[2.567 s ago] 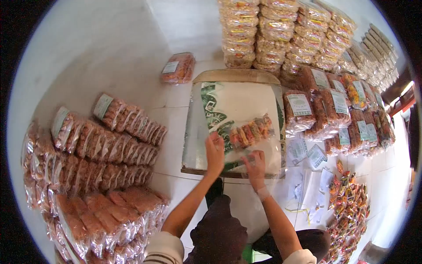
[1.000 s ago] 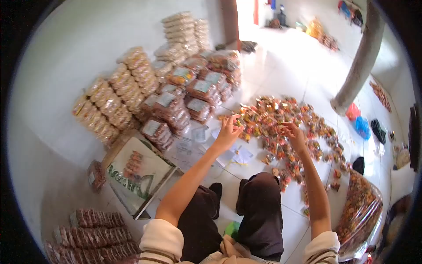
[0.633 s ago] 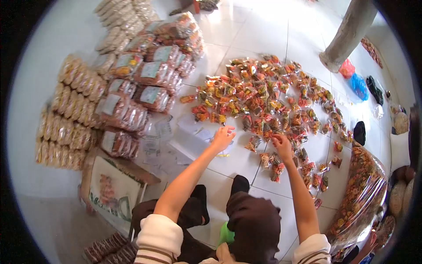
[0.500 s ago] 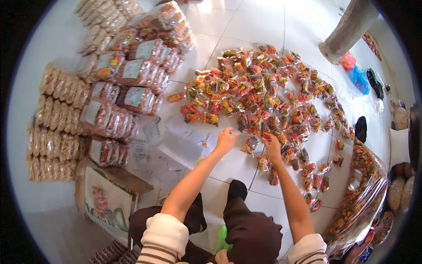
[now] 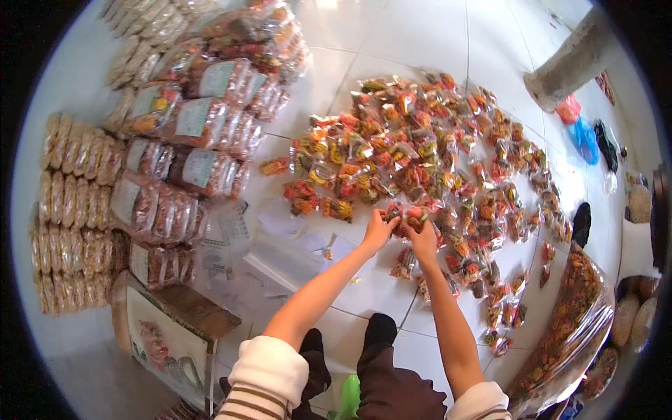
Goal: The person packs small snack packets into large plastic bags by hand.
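Observation:
Many small clear packets of red, orange, yellow and dark pieces [image 5: 371,150] lie spread in a heap on the white tiled floor. At the heap's near edge, my left hand [image 5: 380,231] is closed with its fingertips on a small packet [image 5: 395,211]. Right beside it, my right hand [image 5: 422,236] is closed on another small packet [image 5: 417,215]. The two hands are almost touching. More packets lie just right of and below my right hand.
Stacked packs of reddish [image 5: 157,203] and pale food [image 5: 77,210] stand at the left. Nearer are a wooden box [image 5: 203,311] and a clear plastic sheet [image 5: 280,262]. A large filled bag [image 5: 570,315] lies right; a post [image 5: 567,63] stands at upper right.
Both hands, empty-looking and apart before, have come together at the heap's near edge and taken hold of packets. The view has shifted slightly.

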A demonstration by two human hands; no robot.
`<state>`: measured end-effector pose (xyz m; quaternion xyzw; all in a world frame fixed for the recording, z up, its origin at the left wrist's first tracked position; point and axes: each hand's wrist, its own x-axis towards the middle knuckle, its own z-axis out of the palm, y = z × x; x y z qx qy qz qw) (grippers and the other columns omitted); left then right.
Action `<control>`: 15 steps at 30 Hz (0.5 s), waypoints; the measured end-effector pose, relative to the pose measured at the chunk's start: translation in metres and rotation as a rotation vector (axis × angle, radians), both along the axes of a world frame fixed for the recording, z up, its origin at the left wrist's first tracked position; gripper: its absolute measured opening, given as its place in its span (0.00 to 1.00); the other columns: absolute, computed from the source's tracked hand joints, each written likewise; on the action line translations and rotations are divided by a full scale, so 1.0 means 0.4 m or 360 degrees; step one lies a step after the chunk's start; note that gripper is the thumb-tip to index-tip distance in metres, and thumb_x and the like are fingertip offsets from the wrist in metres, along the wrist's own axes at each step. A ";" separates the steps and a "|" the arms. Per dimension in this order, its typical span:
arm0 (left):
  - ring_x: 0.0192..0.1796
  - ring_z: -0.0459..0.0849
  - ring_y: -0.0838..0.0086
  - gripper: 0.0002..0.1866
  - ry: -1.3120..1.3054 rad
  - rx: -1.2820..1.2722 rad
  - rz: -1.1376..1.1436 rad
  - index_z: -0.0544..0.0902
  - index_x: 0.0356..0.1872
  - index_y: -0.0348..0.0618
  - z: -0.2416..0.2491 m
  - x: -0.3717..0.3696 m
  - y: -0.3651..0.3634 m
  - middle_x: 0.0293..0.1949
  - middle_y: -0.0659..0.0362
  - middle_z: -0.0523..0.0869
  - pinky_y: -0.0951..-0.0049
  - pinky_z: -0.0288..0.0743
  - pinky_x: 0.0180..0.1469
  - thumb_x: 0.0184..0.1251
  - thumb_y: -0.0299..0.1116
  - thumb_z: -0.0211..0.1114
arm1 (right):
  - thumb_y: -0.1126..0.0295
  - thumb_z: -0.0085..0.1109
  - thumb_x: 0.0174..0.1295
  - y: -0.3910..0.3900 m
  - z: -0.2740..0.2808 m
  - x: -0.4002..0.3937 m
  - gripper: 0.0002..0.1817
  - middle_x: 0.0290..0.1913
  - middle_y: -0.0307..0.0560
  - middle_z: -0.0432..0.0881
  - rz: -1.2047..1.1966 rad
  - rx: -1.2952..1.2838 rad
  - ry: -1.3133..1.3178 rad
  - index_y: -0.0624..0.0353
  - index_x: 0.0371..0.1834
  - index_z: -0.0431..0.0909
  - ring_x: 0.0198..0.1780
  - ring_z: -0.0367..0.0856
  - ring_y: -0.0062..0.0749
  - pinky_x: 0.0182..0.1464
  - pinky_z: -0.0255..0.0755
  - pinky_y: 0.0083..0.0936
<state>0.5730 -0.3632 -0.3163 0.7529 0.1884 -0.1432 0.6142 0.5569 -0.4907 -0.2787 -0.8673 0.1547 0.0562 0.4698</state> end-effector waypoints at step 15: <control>0.53 0.69 0.79 0.24 -0.0672 -0.0694 -0.0138 0.60 0.61 0.47 0.759 -0.351 0.259 0.50 0.61 0.71 0.79 0.62 0.56 0.66 0.39 0.52 | 0.62 0.49 0.62 0.297 0.681 -0.170 0.17 0.40 0.51 0.65 0.0736 0.0940 -0.0938 0.62 0.47 0.63 0.42 0.63 0.38 0.48 0.58 0.30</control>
